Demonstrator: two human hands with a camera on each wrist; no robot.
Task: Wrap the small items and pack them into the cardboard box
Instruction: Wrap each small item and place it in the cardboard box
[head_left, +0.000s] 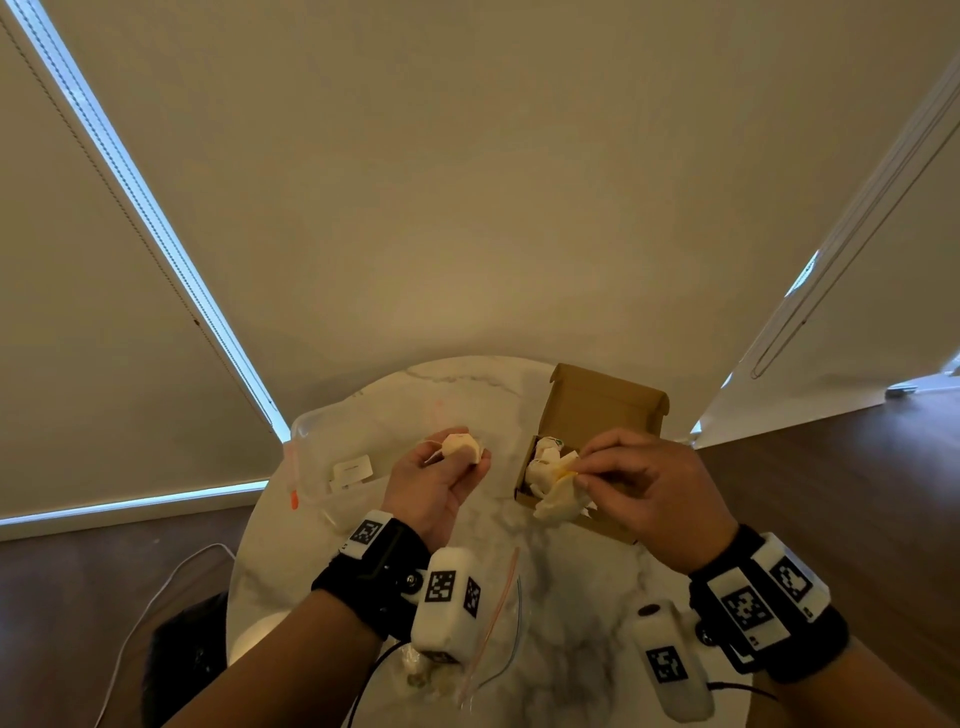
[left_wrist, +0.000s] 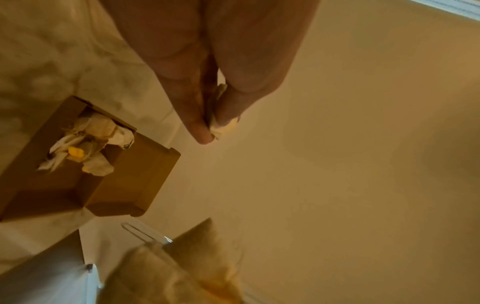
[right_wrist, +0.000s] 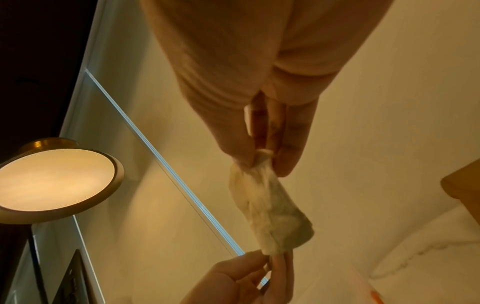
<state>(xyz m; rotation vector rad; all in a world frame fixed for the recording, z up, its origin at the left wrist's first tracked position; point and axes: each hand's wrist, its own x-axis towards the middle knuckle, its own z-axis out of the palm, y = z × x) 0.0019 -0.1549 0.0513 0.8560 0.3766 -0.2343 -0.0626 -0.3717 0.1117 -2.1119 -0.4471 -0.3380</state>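
The brown cardboard box (head_left: 597, 410) stands lid-open at the table's far right, with several tissue-wrapped items (left_wrist: 101, 127) and a yellow piece (left_wrist: 76, 153) inside. My left hand (head_left: 470, 450) is raised left of the box and grips a small white wrapped item (head_left: 457, 448), which shows between thumb and finger (left_wrist: 225, 125). My right hand (head_left: 581, 477) pinches a tissue bundle (head_left: 558, 499) at the box's near left corner. In the right wrist view the right fingertips (right_wrist: 283, 164) pinch the top of a tissue-wrapped piece (right_wrist: 270, 209), while other fingers (right_wrist: 276, 265) pinch its lower end.
The round marble table (head_left: 571, 582) carries a clear zip bag (head_left: 322, 447) with white cards at the left and a second clear bag (head_left: 498, 613) near me. A white cable (head_left: 156, 592) lies on the wooden floor. Roller blinds hang behind the table. A round lamp (right_wrist: 52, 179) is lit.
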